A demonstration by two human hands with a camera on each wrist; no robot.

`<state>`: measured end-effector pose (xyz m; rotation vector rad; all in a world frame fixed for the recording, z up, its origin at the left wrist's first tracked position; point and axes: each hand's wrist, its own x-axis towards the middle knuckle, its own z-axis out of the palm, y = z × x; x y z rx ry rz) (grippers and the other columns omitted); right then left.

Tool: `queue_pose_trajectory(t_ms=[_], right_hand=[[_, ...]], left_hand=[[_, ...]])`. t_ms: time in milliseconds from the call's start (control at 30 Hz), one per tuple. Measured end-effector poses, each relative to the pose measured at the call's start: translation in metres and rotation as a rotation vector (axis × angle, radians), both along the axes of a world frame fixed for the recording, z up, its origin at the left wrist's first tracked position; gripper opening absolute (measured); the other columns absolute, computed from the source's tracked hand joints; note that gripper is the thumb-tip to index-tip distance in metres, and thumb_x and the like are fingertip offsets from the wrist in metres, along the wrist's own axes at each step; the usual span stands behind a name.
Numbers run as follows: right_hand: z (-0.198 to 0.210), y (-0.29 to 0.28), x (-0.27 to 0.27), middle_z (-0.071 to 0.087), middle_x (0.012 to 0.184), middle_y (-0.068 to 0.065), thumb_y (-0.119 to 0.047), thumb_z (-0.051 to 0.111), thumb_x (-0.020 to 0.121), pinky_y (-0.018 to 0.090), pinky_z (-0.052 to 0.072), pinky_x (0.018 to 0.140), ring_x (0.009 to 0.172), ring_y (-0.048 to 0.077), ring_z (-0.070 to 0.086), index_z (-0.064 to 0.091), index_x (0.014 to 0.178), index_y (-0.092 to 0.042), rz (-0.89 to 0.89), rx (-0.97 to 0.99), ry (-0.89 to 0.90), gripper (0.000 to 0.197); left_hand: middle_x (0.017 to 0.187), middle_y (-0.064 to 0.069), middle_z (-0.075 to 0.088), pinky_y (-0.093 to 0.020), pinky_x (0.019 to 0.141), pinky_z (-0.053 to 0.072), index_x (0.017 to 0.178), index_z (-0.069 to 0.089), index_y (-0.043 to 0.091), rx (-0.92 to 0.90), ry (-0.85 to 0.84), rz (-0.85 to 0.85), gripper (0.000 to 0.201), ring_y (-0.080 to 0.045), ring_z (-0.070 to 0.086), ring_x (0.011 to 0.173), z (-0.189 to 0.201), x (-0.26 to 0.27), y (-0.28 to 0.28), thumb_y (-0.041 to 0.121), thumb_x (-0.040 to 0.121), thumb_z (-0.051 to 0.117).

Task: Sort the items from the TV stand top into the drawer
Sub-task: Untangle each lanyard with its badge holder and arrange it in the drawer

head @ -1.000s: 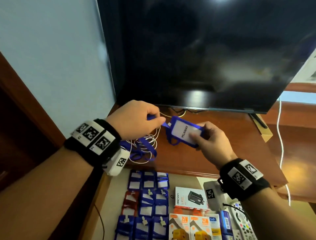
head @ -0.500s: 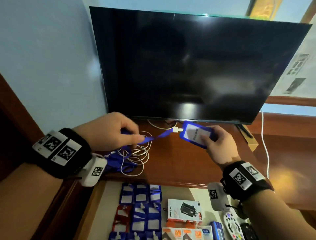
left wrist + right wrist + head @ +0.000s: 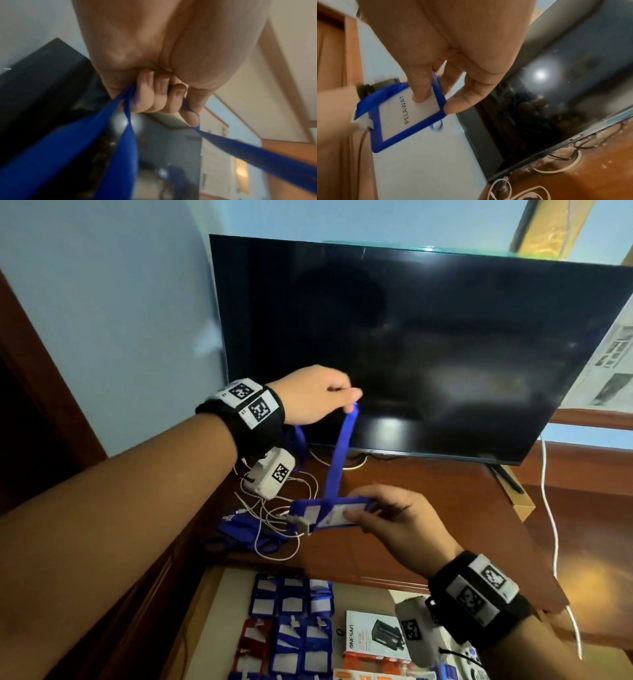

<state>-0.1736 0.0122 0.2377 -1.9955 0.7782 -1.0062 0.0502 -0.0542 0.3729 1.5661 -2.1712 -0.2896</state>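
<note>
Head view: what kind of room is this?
Likely a home living room or bedroom: a flat TV stands on a wooden TV stand, beside a painted wall, with an open drawer below.

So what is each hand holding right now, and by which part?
The right hand pinches the blue badge holder by its end away from the clip. The left hand grips its blue lanyard strap, pulled taut upward.

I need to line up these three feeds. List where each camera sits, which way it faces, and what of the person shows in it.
Head: worn on the head, looks forward and down at the TV, TV stand top and open drawer; both forearms show.
Left wrist: looks along the left hand gripping the blue lanyard, TV behind.
Right wrist: looks along the right hand pinching the blue badge holder marked PELAWAT.
Shared: all three views show the TV.
</note>
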Motion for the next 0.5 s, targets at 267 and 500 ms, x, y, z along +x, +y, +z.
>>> queue_pose_trajectory(t_ms=[267,500], right_hand=[[0.067,-0.006,-0.029,0.079,0.086,-0.004,-0.004,0.074,0.087,0.019,0.055,0.070,0.072,0.009,0.067,0.075,0.102,-0.010,-0.194,0.002,-0.455,0.016],[0.060,-0.069,-0.063,0.079,0.092,-0.003,-0.021,0.078,0.091,0.031,0.058,0.080,0.085,0.016,0.074,0.076,0.105,-0.022,-0.547,-0.194,-0.233,0.014]], left_hand=[[0.070,0.004,0.067,-0.029,0.062,0.048,0.069,0.066,0.026,0.307,-0.012,0.036,0.031,-0.004,0.057,0.058,-0.111,0.014,0.015,0.034,0.098,0.062],[0.064,0.003,0.054,-0.041,0.061,0.047,0.085,0.058,0.024,0.149,0.249,-0.100,0.039,-0.017,0.051,0.056,-0.115,-0.034,0.108,0.049,0.108,0.038]])
